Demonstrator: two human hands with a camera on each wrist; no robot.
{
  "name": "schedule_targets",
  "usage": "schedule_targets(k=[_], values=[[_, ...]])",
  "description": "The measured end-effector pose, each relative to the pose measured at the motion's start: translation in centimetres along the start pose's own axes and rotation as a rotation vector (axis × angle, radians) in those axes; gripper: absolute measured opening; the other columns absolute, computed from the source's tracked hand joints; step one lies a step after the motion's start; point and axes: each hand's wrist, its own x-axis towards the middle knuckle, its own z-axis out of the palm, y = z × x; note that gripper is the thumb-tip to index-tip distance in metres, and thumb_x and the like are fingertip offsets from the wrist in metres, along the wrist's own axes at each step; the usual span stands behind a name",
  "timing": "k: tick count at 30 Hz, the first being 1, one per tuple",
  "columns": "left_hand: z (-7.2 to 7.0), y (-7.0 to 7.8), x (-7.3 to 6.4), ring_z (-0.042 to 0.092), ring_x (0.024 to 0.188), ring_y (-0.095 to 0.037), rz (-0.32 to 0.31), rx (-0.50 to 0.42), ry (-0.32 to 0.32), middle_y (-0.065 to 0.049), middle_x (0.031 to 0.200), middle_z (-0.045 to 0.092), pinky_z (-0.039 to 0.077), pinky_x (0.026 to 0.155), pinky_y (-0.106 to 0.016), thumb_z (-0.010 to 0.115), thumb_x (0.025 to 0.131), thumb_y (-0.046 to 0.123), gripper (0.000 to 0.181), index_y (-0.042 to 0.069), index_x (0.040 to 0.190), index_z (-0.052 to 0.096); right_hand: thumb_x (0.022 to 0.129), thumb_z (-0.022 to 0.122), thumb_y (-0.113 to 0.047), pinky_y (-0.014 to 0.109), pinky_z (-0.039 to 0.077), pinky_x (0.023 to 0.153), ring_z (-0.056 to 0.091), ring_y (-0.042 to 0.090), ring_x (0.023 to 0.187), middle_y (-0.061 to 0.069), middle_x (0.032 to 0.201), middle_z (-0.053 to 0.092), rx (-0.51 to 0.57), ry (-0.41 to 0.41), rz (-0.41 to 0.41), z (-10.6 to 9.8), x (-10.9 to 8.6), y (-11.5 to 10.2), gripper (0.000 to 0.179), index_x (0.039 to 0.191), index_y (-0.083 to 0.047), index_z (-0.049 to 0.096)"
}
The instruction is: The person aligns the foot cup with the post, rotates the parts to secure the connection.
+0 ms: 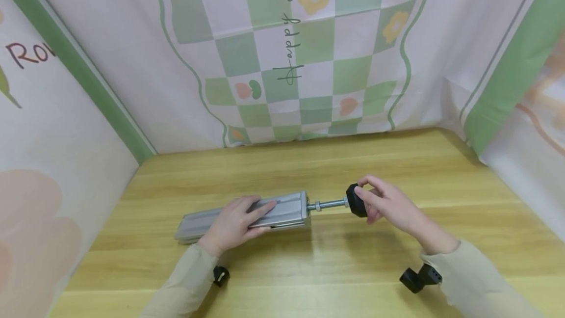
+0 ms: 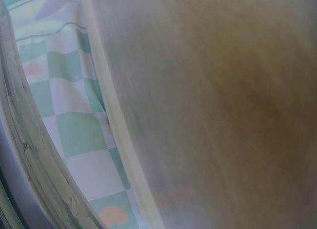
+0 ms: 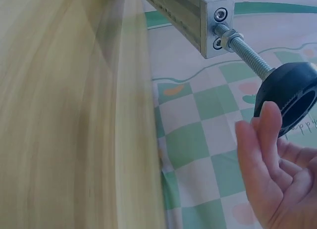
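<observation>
A silver aluminium profile (image 1: 289, 206) lies lengthwise left of centre in the head view. My left hand (image 1: 234, 224) grips its middle, fingers over the top and thumb along the near side. From its right end sticks out a threaded rod (image 1: 334, 203) with a hex nut (image 3: 230, 39) near the end face. The rod carries a black round levelling foot (image 1: 354, 201) at its outer end. My right hand (image 1: 390, 205) holds this foot by its rim with fingers and thumb. In the right wrist view, fingertips (image 3: 269, 112) overlap the foot's hollow underside.
Below is a wood-grain table (image 1: 273, 278). A checked curtain (image 1: 315, 70) hangs along its back edge, with more printed cloth at both sides. A black wrist camera (image 1: 412, 278) sits by the right sleeve, another (image 1: 220, 276) by the left.
</observation>
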Motion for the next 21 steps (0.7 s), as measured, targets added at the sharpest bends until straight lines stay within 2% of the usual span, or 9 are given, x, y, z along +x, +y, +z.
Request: schedule_targets(k=[2,5,7,9,13,15,17,21], values=[[0.0,0.0,0.0,0.063,0.092,-0.025,0.000,0.000,-0.003,-0.014,0.109,0.060,0.054,0.083,-0.039,0.030,0.096,0.056,0.060,0.016,0.131,0.059,0.102,0.044,-0.028,0.032,0.057,0.061,0.064,0.026,0.058,0.009,0.067,0.055,0.018,-0.014,-0.001,0.0,0.1,0.1,0.036,0.118,0.004,0.044],[0.0,0.1,-0.1,0.063,0.091,-0.025,0.004,-0.001,-0.005,-0.014,0.108,0.059,0.054,0.083,-0.039,0.032,0.097,0.055,0.058,0.015,0.131,0.058,0.103,0.039,-0.025,0.032,0.057,0.060,0.064,0.024,0.059,0.011,0.070,0.058,0.037,-0.039,-0.034,0.0,0.0,0.2,0.037,0.120,0.007,0.042],[0.0,0.1,-0.1,0.063,0.091,-0.025,0.004,-0.005,-0.005,-0.014,0.108,0.059,0.054,0.083,-0.039,0.032,0.097,0.055,0.058,0.015,0.131,0.058,0.104,0.037,-0.023,0.034,0.057,0.060,0.064,0.019,0.064,0.016,0.082,0.060,0.043,-0.052,-0.077,-0.2,-0.2,0.4,0.037,0.124,0.008,0.040],[0.0,0.1,-0.1,0.063,0.091,-0.025,0.004,-0.006,-0.005,-0.014,0.108,0.059,0.054,0.082,-0.039,0.032,0.097,0.055,0.058,0.015,0.131,0.058,0.103,0.037,-0.018,0.034,0.057,0.062,0.064,0.011,0.075,0.023,0.100,0.059,0.033,-0.069,-0.138,-0.3,-0.3,0.5,0.037,0.131,0.007,0.036],[0.0,0.1,0.0,0.063,0.091,-0.025,0.004,-0.012,-0.006,-0.014,0.108,0.059,0.054,0.083,-0.039,0.031,0.097,0.055,0.060,0.016,0.131,0.058,0.095,0.054,-0.008,0.031,0.057,0.070,0.054,-0.005,0.101,0.029,0.132,0.042,-0.065,-0.087,-0.307,-0.5,-0.6,0.9,0.052,0.141,0.001,0.030],[0.0,0.1,0.0,0.063,0.091,-0.025,0.005,-0.015,-0.005,-0.015,0.109,0.059,0.054,0.083,-0.039,0.031,0.097,0.056,0.060,0.015,0.132,0.058,0.089,0.063,-0.004,0.029,0.057,0.074,0.048,-0.008,0.108,0.026,0.138,0.038,-0.119,-0.082,-0.392,-0.5,-0.6,1.2,0.065,0.143,-0.003,0.029],[0.1,0.0,0.0,0.063,0.091,-0.025,0.006,-0.013,0.000,-0.015,0.109,0.059,0.054,0.082,-0.039,0.032,0.097,0.055,0.059,0.015,0.132,0.058,0.082,0.070,-0.001,0.030,0.057,0.076,0.047,-0.008,0.112,0.016,0.140,0.039,-0.147,-0.063,-0.459,-0.6,-0.6,1.5,0.073,0.143,-0.006,0.031],[0.0,0.0,0.0,0.063,0.091,-0.025,0.005,-0.009,0.007,-0.014,0.108,0.060,0.054,0.082,-0.039,0.032,0.097,0.055,0.058,0.015,0.131,0.058,0.077,0.073,0.004,0.031,0.057,0.078,0.047,-0.004,0.115,-0.002,0.139,0.040,-0.155,-0.037,-0.543,-0.6,-0.6,1.9,0.075,0.142,-0.010,0.037]])
